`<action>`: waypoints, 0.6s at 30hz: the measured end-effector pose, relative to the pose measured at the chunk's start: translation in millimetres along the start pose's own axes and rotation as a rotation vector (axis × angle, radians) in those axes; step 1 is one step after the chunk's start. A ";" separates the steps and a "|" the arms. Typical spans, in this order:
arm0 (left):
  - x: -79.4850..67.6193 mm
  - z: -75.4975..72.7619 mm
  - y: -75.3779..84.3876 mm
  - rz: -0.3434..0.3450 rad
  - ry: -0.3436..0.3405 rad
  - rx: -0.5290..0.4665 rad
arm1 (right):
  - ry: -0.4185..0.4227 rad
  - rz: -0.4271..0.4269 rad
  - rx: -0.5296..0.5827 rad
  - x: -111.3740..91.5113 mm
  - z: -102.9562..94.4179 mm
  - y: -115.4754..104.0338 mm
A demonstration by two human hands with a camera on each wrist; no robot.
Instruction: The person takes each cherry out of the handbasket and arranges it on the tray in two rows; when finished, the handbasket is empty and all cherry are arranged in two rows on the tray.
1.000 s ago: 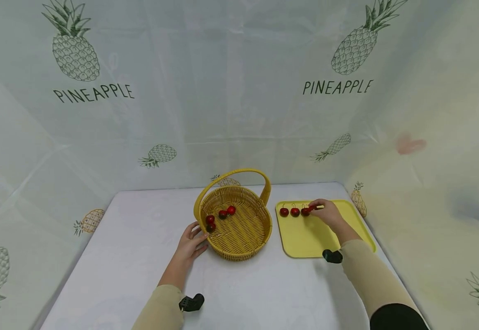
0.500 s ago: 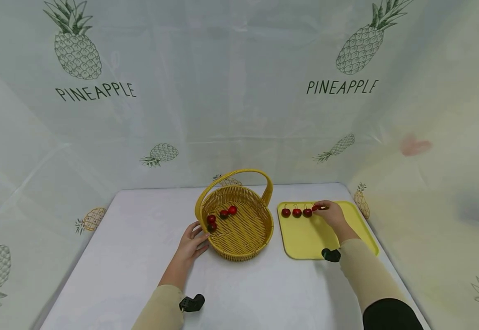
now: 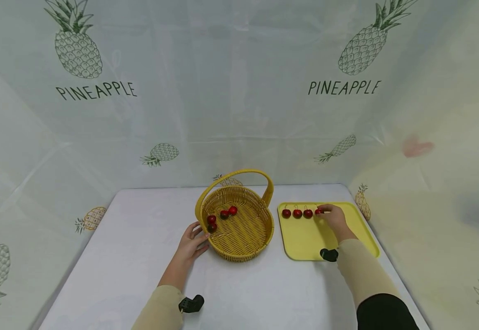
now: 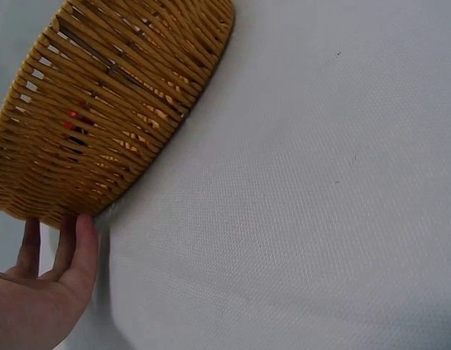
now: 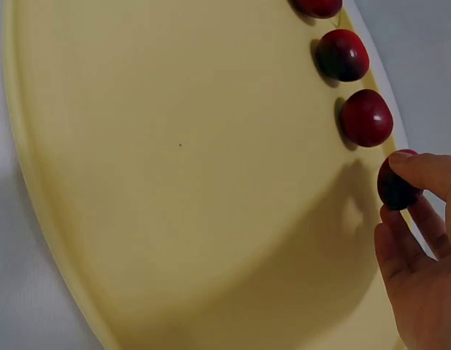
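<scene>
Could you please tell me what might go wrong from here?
The held cherry, pinched in the right hand's grip, looks smooth and round, so it could slip and roll on the yellow tray.

The neighbouring cherry sits close by; a small nudge might push it out of the row.

The left hand touches the side of the basket; pressing harder might shift it and set the cherries inside rolling.

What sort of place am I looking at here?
Probably a small staged set-up, perhaps for filming: pineapple-print sheeting rises behind and beside a white table, cherries lie in a basket and tray, and black wrist devices are worn.
</scene>
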State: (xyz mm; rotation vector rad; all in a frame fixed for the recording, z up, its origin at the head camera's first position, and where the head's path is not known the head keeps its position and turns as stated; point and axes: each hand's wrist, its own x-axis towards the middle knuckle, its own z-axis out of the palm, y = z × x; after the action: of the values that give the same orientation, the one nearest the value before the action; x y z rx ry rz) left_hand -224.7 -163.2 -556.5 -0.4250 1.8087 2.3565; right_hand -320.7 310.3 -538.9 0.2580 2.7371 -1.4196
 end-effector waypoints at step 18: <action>-6.5 1.1 7.0 -0.011 -0.044 -0.011 | 0.023 0.044 -0.004 4.1 9.4 5.9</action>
State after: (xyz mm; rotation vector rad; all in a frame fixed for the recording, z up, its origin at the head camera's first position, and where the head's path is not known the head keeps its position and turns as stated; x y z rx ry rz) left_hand -220.6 -163.7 -547.7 -0.3807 1.7708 2.3498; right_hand -324.0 306.5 -549.6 0.3341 2.7346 -1.4095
